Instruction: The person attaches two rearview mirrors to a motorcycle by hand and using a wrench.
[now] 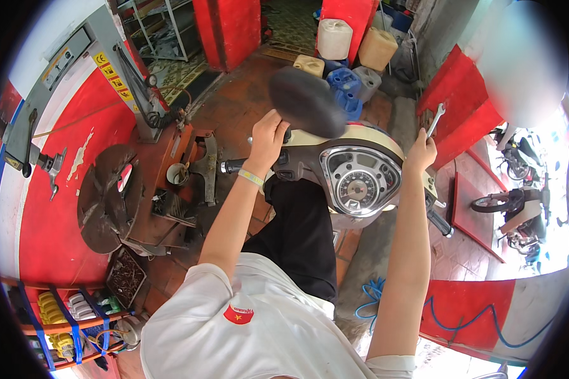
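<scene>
Before me stands a cream scooter with a chrome-rimmed instrument cluster (358, 185) on its handlebar. My left hand (269, 137) is closed around the lower edge or stem of a black oval rear-view mirror (306, 102), whose dark back faces up and looks blurred. That hand is above the left switch housing (287, 169), near the left handlebar grip (232, 166). In my right hand (421, 154) is a metal open-end wrench (436, 119), its jaw pointing up and away. The right handlebar grip (440, 222) lies below and beyond my right forearm.
A tyre-changing machine with a round turntable (109, 199) is on the left. Ahead stand several plastic jerrycans (344, 80) by a red pillar. Parked motorbikes (517, 208) are at right; a blue coiled hose (372, 298) lies on the floor. Shelves with bottles (71, 312) stand lower left.
</scene>
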A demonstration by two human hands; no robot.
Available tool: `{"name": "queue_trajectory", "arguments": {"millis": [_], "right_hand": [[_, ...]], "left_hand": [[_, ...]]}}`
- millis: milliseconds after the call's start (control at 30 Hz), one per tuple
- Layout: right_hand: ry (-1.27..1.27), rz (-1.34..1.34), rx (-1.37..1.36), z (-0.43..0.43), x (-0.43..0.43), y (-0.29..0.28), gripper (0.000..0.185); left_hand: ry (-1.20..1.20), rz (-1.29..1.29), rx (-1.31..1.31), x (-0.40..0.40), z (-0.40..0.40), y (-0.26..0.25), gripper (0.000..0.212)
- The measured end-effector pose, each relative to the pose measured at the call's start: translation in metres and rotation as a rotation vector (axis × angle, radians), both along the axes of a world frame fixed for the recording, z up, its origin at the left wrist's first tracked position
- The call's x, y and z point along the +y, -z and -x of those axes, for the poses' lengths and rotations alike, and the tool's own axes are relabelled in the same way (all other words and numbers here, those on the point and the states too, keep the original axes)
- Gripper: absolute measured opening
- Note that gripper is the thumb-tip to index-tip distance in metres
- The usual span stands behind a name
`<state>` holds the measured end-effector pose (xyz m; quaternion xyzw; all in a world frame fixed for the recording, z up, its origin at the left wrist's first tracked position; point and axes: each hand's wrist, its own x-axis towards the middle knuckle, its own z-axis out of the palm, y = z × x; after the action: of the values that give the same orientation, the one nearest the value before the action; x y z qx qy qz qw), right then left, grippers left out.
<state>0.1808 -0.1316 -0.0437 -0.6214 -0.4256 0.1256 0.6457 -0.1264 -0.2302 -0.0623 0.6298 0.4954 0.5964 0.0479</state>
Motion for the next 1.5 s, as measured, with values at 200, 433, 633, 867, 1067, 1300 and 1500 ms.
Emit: {"name": "queue_trajectory", "arguments": {"millis": [200, 433, 633, 867, 1067, 1300, 1500], "right_hand": [[0.020, 0.022, -0.009, 0.000, 0.001, 0.000, 0.042], [0.018, -0.020, -0.050, -0.002, 0.007, 0.007, 0.041], [-0.029, -0.077, -0.027, -0.027, 0.033, 0.030, 0.039], [-0.076, 0.091, 0.055, -0.022, 0.019, 0.015, 0.035], [-0.131, 0.099, 0.130, -0.008, 0.005, 0.002, 0.042], [-0.101, 0.139, 0.122, -0.014, 0.010, 0.004, 0.043], [-0.162, 0.139, 0.192, -0.008, 0.006, 0.002, 0.041]], "left_hand": [[-0.135, 0.055, 0.226, 0.021, -0.009, -0.022, 0.022], [-0.070, 0.330, -0.070, 0.040, 0.006, -0.019, 0.035], [-0.056, 0.303, -0.302, 0.044, 0.013, -0.008, 0.042], [-0.196, 0.199, -0.422, 0.026, 0.017, 0.004, 0.040], [-0.287, 0.028, -0.406, 0.010, 0.013, 0.012, 0.027], [-0.476, -0.055, -0.224, 0.007, 0.002, 0.016, 0.023], [-0.454, -0.323, -0.188, -0.002, -0.007, 0.012, 0.012]]}}
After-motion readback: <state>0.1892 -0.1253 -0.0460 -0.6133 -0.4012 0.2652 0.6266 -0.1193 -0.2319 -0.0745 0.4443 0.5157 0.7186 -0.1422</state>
